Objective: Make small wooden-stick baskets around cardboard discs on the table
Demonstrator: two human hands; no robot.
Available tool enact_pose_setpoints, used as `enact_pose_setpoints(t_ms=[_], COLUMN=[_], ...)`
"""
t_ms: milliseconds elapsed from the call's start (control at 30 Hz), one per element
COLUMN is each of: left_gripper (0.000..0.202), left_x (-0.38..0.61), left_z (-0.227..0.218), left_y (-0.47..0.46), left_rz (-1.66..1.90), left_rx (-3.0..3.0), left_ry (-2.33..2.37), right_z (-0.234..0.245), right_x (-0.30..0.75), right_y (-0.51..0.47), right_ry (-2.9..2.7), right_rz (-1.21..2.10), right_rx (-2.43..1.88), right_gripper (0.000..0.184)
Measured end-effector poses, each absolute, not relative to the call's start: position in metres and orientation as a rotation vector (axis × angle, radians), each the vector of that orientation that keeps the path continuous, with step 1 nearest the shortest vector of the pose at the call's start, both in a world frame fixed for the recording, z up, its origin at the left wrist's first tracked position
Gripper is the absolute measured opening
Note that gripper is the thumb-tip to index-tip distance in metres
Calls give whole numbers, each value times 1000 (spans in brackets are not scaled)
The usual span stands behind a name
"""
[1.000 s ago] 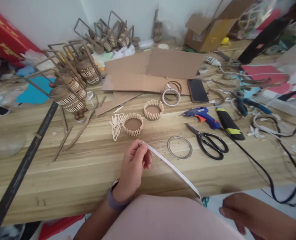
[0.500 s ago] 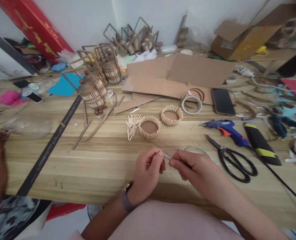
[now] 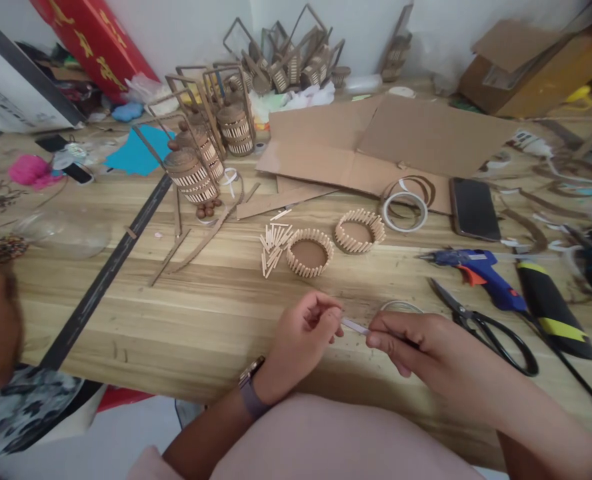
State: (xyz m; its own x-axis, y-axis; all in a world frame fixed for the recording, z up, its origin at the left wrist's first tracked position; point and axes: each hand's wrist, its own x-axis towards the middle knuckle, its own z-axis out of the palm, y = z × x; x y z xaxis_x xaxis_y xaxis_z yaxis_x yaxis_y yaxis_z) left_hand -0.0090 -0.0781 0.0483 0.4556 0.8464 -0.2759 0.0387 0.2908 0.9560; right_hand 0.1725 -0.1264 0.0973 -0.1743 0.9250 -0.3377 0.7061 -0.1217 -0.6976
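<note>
My left hand (image 3: 301,343) pinches one end of a thin white strip (image 3: 355,327) just above the wooden table (image 3: 186,313). My right hand (image 3: 416,340) pinches the same strip a short way along it, so only a small piece shows between the two hands. Beyond them stand two small round baskets of short sticks, one nearer (image 3: 309,252) and one farther right (image 3: 359,231), with a pile of loose sticks (image 3: 273,244) to their left. A thin ring (image 3: 401,307) lies partly hidden behind my right hand.
Black scissors (image 3: 486,327), a blue glue gun (image 3: 479,268) and a black-and-yellow knife (image 3: 551,310) lie at the right. A tape roll (image 3: 405,211), a phone (image 3: 475,208) and cardboard (image 3: 391,143) sit farther back. Stick lanterns (image 3: 193,170) stand at back left. Another person (image 3: 1,360) is at the left edge.
A second ago my left hand alone held the long strip's end. My right hand has come up from below the table edge and slid along the strip close to my left. The view turned left.
</note>
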Motion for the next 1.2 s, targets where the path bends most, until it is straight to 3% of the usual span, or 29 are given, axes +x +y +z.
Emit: enact_pose_setpoints(t_ms=[367,533,867,1200], left_gripper=[31,36,15,10], left_x=[-10,-8,-7,-4], left_z=[43,44,47,49], left_y=[-81,-80,-81,-83], left_rz=[575,553,574,608], left_rx=[1607,1523,1147,1106], left_ry=[879,861,815,796], right_z=[84,81,81,81], right_x=[156,156,166,162], right_y=[-124,-124,-132,-133], right_ry=[-1829,-1790,-1544,-1581], right_rz=[1024,1033,1137,1174], right_rx=[-1783,-1699,-1752,-1753], right_gripper=[25,27,34,34])
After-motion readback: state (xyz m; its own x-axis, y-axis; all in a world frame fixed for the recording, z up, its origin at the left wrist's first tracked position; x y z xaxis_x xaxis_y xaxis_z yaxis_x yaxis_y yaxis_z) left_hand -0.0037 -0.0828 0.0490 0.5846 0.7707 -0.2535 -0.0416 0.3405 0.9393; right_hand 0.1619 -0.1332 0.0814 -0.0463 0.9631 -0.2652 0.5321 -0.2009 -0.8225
